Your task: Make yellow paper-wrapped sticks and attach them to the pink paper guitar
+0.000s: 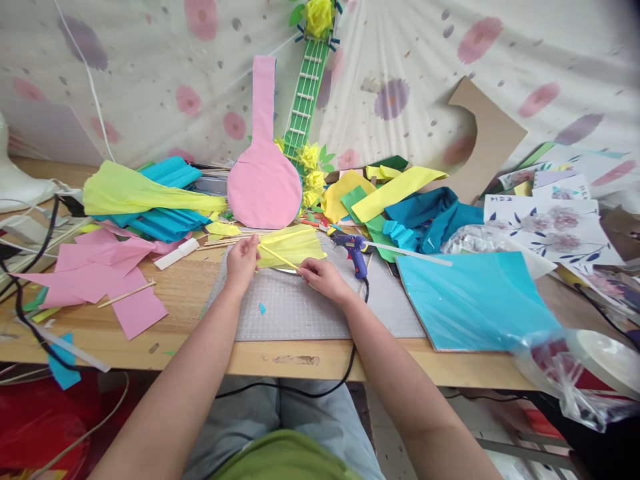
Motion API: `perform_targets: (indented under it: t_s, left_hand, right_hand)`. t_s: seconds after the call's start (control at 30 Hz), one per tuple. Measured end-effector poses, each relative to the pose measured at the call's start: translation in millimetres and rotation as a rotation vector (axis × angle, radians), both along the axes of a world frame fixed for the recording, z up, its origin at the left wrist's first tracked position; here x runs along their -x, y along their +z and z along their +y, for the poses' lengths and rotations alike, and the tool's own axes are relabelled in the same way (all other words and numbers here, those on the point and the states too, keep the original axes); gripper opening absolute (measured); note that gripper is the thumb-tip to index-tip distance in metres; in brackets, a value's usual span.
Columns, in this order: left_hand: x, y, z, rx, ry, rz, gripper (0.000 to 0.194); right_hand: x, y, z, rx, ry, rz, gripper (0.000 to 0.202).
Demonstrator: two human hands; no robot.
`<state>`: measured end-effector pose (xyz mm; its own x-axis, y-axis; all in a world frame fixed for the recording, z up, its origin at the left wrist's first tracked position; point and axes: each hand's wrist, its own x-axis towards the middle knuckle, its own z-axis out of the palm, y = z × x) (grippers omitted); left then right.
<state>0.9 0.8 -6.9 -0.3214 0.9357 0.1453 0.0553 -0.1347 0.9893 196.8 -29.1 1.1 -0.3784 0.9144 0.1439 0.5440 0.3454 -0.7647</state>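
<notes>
My left hand point(242, 264) and my right hand point(324, 277) hold a thin yellow stick point(278, 257) between them, one at each end, fingers pinched. The stick slants down to the right over the grey cutting mat point(295, 313). Just behind it lies a pleated piece of yellow crepe paper point(296, 244). Right of my right hand stands a purple glue gun point(356, 255) with a long white glue stick point(410, 253) in its back. Part of a shiny round edge shows beneath the yellow paper; what it is I cannot make out.
Behind stand a pink banjo-shaped cutout point(265, 185) and a green stringed one point(306, 100) with yellow paper flowers. Pink paper scraps point(100, 263) and yellow-green crepe paper point(145, 190) lie left, a blue board point(473, 300) right. A black cord point(350, 363) hangs over the table's front edge.
</notes>
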Motion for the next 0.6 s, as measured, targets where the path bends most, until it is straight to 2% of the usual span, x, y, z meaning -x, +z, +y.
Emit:
perform_targets:
  t_s: [0.07,0.13,0.23,0.37,0.6]
  left_hand:
    - [0,-2.4,-1,-0.114,-0.008,0.148,0.027]
    - [0,-4.0,-1,-0.182,-0.026,0.203,0.020]
    - [0,-4.7,2,-0.163,-0.031,0.088,0.017]
    - [4,-3.1,5,-0.121,0.043,-0.075,0.020]
    - [6,3.6,5,-0.133,0.175,-0.023,0.020]
  right_hand:
    - [1,-0.1,0,-0.007,0.007,-0.009,0.022]
    - [2,1.1,-1,-0.013,0.018,-0.016,0.023]
    - [1,4.7,-2,-0.022,0.022,-0.020,0.028]
    - [-3,5.0,-1,0.010,-0.005,0.008,0.027]
    - [-7,-6.1,8,-0.082,-0.203,0.158,0.016]
